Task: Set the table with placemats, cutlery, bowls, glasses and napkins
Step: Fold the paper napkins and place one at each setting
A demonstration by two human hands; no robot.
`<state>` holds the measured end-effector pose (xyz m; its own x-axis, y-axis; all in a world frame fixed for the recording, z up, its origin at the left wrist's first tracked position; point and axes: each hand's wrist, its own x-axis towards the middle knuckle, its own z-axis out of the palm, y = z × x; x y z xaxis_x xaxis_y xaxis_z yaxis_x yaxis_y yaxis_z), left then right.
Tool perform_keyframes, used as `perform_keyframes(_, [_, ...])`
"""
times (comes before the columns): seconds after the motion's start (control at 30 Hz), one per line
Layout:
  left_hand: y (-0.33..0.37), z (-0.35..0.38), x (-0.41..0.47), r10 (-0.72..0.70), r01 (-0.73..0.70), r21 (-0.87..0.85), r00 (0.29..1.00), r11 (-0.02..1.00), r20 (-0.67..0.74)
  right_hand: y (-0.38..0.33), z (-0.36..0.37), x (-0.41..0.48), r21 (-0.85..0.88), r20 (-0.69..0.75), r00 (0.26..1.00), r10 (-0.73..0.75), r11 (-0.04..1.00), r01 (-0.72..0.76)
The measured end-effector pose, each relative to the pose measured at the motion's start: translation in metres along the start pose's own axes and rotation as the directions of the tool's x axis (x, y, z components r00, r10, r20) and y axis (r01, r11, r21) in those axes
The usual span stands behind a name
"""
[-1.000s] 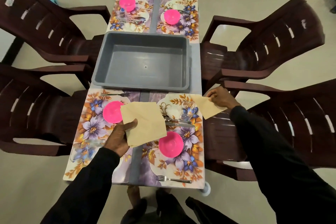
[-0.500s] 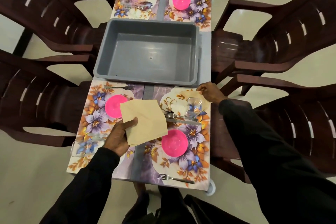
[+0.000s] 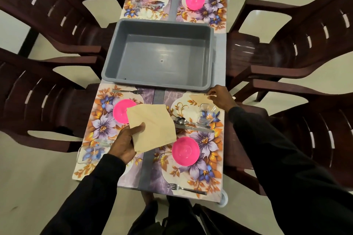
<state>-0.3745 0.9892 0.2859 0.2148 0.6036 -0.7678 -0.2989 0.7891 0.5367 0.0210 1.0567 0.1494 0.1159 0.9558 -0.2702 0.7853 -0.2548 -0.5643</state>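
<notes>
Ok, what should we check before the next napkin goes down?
1. Left hand has a firm grip on the stack of spare beige paper napkins: ok.
2. Single beige napkin lies on the near right floral placemat: ok.
3. Right hand has let go of it: not ok, fingers pinch its edge.
4. Near left floral placemat has a napkin: not ok, none seen.
5. Two far floral placemats have napkins: cannot tell.
6. Grey plastic tub emptied: ok.
</notes>
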Motion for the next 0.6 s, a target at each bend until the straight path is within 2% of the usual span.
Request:
perform_keyframes(0.13, [0.000, 0.000, -0.002, 0.001, -0.001, -0.001, 1.000, 1.000, -0.004, 0.002, 0.005, -0.008, -0.039, -0.153, 0.988, 0.006, 0.999, -0.012])
perform_keyframes(0.27, [-0.001, 0.001, -0.003, -0.002, 0.002, -0.001, 1.000, 1.000, -0.006, 0.000, 0.008, -0.015, -0.039, -0.215, 0.975, -0.063, 0.998, 0.056])
perform_keyframes(0.37, [-0.001, 0.001, -0.006, 0.002, -0.002, 0.005, 1.000, 1.000, -0.006, 0.010, 0.008, -0.015, 0.008, -0.121, 0.988, -0.101, 0.995, 0.103])
perform_keyframes(0.47, [-0.001, 0.000, -0.009, 0.008, -0.008, 0.005, 1.000, 1.000, -0.012, 0.023, 0.009, -0.015, -0.091, 0.009, 0.977, -0.214, 0.973, 0.213])
perform_keyframes(0.6, [0.000, -0.002, -0.012, -0.001, 0.001, -0.014, 1.000, 1.000, -0.021, 0.021, 0.013, -0.011, -0.134, -0.010, 0.975, -0.220, 0.967, 0.217])
